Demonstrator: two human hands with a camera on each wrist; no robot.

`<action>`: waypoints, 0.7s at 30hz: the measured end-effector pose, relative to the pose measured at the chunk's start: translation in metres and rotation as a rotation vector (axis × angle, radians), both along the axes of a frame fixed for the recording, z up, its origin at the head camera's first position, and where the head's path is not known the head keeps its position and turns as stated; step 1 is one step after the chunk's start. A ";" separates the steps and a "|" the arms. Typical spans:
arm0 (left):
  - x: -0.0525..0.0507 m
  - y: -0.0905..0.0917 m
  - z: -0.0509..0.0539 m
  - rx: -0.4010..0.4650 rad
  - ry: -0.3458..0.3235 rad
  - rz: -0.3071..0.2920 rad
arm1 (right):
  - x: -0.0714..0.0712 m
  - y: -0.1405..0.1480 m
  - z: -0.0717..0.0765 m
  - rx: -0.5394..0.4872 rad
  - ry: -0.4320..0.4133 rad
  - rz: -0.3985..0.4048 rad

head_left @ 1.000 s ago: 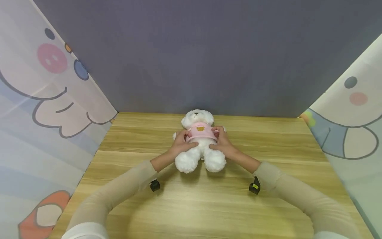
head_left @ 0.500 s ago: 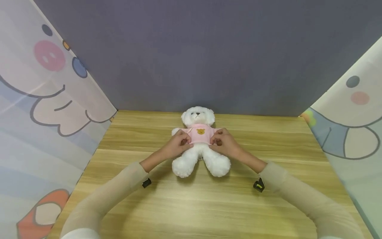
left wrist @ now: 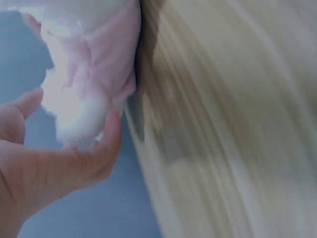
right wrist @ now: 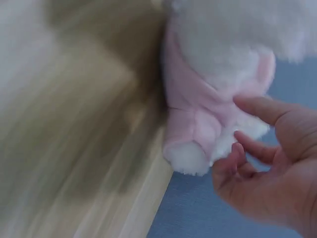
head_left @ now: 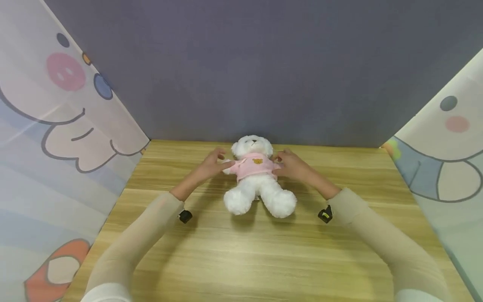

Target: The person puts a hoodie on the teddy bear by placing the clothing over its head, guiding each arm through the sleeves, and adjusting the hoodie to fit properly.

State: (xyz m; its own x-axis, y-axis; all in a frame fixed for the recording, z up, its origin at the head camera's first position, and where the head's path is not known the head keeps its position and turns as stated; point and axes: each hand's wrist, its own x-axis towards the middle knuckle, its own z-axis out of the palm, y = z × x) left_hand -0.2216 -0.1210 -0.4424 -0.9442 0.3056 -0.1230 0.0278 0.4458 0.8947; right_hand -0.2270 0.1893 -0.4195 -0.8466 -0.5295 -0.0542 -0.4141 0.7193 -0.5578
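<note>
A white plush teddy bear (head_left: 260, 188) in a pink shirt (head_left: 253, 167) lies on its back on the wooden table, head toward the grey wall. My left hand (head_left: 212, 163) is at the bear's arm on the left; in the left wrist view its thumb and fingers stand apart around the white paw (left wrist: 81, 116). On the other side my right hand (head_left: 296, 165) is beside the opposite arm. The right wrist view has its thumb and bent fingers spread near the pink shirt (right wrist: 198, 109) and a paw, without a clear grip.
The wooden table (head_left: 241, 260) extends in front of the bear. A grey wall (head_left: 249, 75) rises right behind the bear's head. Cartoon-printed panels (head_left: 64, 167) stand at the left and right. A small black device (head_left: 185, 216) hangs at each wrist.
Both hands have let go of the shirt's lower sides and moved up to the bear's arms, the left one also outward. The shirt hem, lifted earlier, lies down; the bear shifted slightly right.
</note>
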 end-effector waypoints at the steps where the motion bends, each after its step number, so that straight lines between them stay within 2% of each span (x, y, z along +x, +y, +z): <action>1: -0.003 0.004 -0.003 0.029 -0.056 -0.019 | -0.005 -0.002 0.000 -0.022 -0.015 0.019; 3: -0.007 0.013 -0.012 0.055 -0.106 -0.061 | -0.013 -0.005 0.000 -0.087 -0.062 0.079; 4: -0.008 0.018 -0.015 0.046 -0.094 -0.082 | -0.016 -0.007 -0.001 -0.108 -0.081 0.105; 5: -0.009 0.022 -0.017 0.029 -0.055 -0.099 | -0.018 -0.007 -0.003 -0.127 -0.087 0.133; 7: -0.009 0.030 -0.021 -0.024 0.064 -0.114 | -0.021 -0.007 -0.009 -0.156 -0.084 0.162; 10: -0.007 0.038 -0.024 -0.042 0.222 -0.107 | -0.020 -0.001 -0.020 -0.189 -0.038 0.150; 12: -0.006 0.042 -0.024 -0.051 0.309 -0.109 | -0.017 0.004 -0.026 -0.220 -0.009 0.138; 14: -0.003 0.045 -0.022 -0.093 0.364 -0.099 | -0.014 0.007 -0.032 -0.240 0.032 0.140; 16: -0.001 0.048 -0.021 -0.153 0.399 -0.098 | -0.010 0.010 -0.035 -0.252 0.068 0.149; 19: 0.002 0.050 -0.022 -0.244 0.417 -0.091 | -0.007 0.011 -0.041 -0.253 0.120 0.171; 21: 0.002 0.051 -0.025 -0.262 0.417 -0.094 | -0.006 0.011 -0.043 -0.262 0.136 0.180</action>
State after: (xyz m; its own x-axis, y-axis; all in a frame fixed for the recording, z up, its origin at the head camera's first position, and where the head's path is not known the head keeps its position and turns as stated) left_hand -0.2195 -0.0703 -0.4677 -0.8990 0.4014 0.1752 0.4103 0.6322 0.6573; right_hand -0.2326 0.2000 -0.4628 -0.7287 -0.6517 0.2104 -0.6047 0.4681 -0.6444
